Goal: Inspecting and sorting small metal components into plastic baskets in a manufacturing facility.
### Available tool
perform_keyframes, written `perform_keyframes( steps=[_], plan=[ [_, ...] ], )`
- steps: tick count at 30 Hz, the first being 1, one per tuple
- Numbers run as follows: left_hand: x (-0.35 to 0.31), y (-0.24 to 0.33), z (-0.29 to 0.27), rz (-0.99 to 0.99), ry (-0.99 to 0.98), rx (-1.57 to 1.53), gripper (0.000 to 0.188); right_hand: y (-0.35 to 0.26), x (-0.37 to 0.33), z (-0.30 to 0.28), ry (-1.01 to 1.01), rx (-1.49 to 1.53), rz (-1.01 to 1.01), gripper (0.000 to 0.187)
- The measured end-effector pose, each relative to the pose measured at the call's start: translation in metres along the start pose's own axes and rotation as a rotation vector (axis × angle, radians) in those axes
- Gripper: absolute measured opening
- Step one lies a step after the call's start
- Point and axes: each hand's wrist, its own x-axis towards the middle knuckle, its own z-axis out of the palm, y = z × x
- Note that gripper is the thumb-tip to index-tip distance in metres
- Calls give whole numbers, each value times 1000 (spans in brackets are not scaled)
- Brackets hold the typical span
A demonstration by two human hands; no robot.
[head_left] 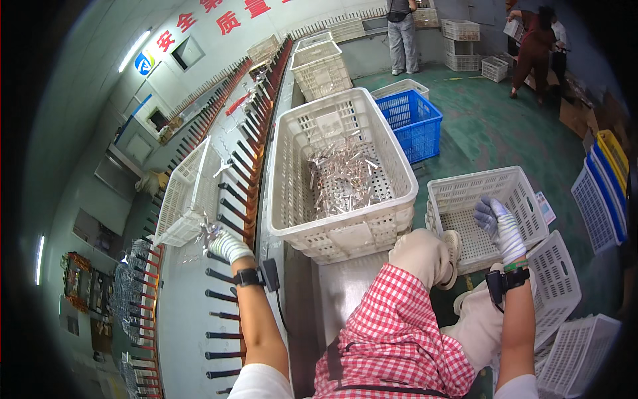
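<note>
My left hand (227,245), in a striped white glove, is over the pale bench surface on the left. Its fingers are bent round small shiny pieces (207,234), too small to name, beside the lower edge of a tilted white crate (189,193). My right hand (497,223), in a similar glove with grey-violet fingers, is above a low white crate (458,229); its fingers are loosely curved and nothing shows in them. Between the hands stands a large white crate (339,233), with many thin, shiny metal-like pieces (342,176) heaped inside.
Rows of dark-handled rods (222,336) line the bench. A blue crate (415,126) stands behind the large crate, and more white crates (555,286) lie at right. Stacked coloured crates (601,193) lean at far right. Other people (402,40) are in the background.
</note>
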Motion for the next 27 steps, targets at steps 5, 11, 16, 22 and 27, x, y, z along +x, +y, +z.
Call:
perform_keyframes(
  steps=[5,11,16,22,27],
  plan=[
    [16,4,-3,72,-172,-336,35,-2,-1,0,-31,16,18,40],
    [4,11,46,-396,-288,-657,17,-4,-4,2,14,12,11,38],
    [28,-31,63,-598,-314,-502,12,-2,-3,5,-30,68,7,39],
    [-15,6,48,-719,-515,-576,10,-8,-6,-13,57,-21,-19,40],
    [88,-71,-7,-663,-272,-711,15,5,3,30,-72,49,14,40]
  ],
)
